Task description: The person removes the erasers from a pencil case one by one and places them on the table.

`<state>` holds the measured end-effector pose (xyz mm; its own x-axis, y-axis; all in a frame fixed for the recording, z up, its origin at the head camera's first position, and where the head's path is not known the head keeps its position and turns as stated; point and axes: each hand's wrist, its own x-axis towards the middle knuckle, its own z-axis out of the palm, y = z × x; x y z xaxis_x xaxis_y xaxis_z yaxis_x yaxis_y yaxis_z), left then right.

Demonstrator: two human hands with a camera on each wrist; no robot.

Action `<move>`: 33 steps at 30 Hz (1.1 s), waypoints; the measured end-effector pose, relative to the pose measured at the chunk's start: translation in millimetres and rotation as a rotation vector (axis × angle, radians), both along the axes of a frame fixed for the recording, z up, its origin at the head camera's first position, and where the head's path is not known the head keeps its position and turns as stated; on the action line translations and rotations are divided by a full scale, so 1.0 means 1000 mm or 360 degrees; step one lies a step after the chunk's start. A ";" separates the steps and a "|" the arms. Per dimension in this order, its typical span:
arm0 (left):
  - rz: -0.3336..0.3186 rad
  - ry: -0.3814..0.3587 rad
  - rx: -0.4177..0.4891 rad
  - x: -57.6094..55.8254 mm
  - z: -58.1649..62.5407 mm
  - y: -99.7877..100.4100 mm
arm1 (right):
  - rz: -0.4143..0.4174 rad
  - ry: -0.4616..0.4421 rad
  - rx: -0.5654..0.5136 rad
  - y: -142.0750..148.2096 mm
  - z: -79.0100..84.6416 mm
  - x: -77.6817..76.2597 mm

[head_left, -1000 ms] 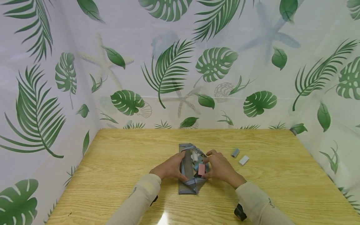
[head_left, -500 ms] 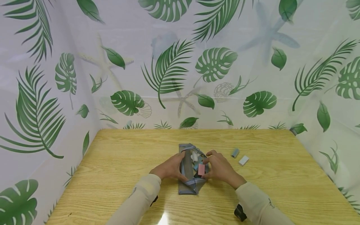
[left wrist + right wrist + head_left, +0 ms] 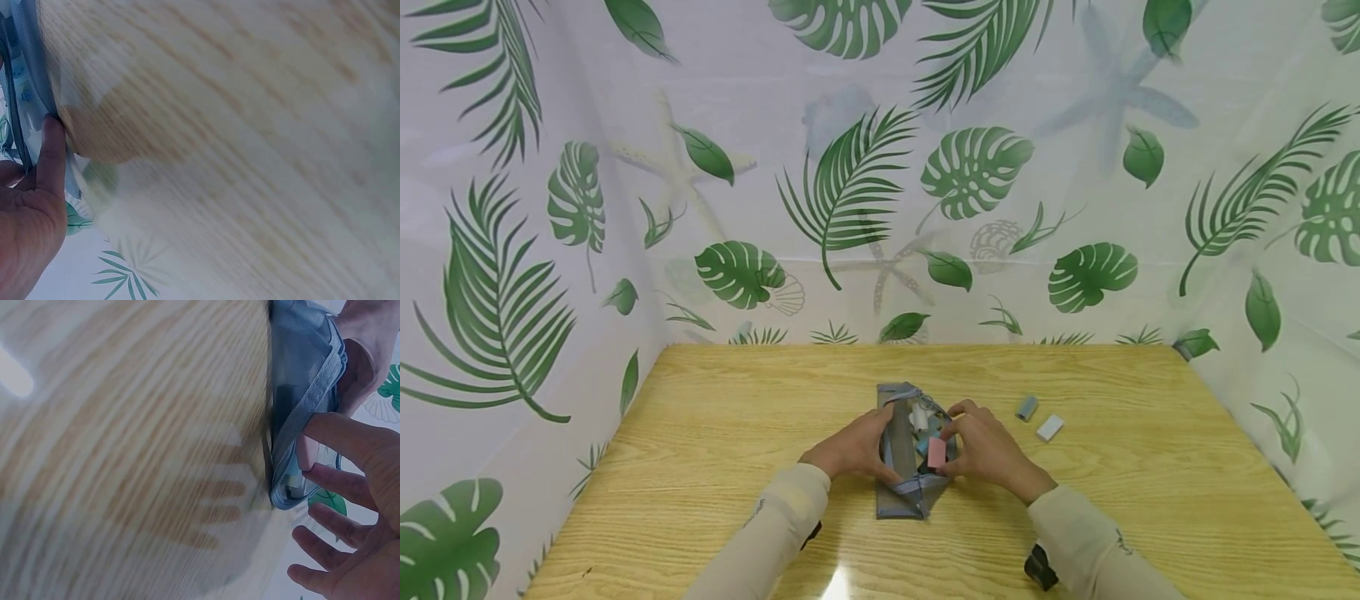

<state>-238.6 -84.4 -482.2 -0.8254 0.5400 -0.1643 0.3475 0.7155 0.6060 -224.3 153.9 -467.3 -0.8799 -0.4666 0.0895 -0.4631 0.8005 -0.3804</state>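
A grey-blue mesh zip pouch (image 3: 898, 503) lies on the table with its mouth spread wide. My left hand (image 3: 853, 446) grips its left side, thumb and fingers apart along the opening; in the left wrist view a finger presses the pouch's fabric (image 3: 31, 56). At the right side of the mouth, my right hand (image 3: 991, 446) pinches a pink eraser-like block (image 3: 937, 452) between thumb and index finger. The right wrist view shows that block (image 3: 306, 452) partly hidden by the pouch's zip edge, the other fingers spread. Inside are a white piece (image 3: 919, 417) and a light-blue piece (image 3: 923, 446).
To the right of the pouch, a grey-blue block (image 3: 1027, 407) and a white block (image 3: 1050, 427) lie on the wooden table (image 3: 737, 400). A leaf-printed sheet (image 3: 865, 167) stands behind the table and along both sides.
The pink block has tilted very slightly in my right fingers. Both hands and the pouch stay almost where they were.
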 end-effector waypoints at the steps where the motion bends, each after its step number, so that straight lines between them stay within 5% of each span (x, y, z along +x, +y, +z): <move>1: 0.0002 -0.0002 -0.0006 0.000 0.000 0.000 | 0.0004 0.0004 -0.0001 0.000 0.000 0.000; 33: -0.0013 0.0024 -0.0037 0.000 0.000 0.000 | -0.0050 0.0161 -0.0162 0.008 0.011 -0.010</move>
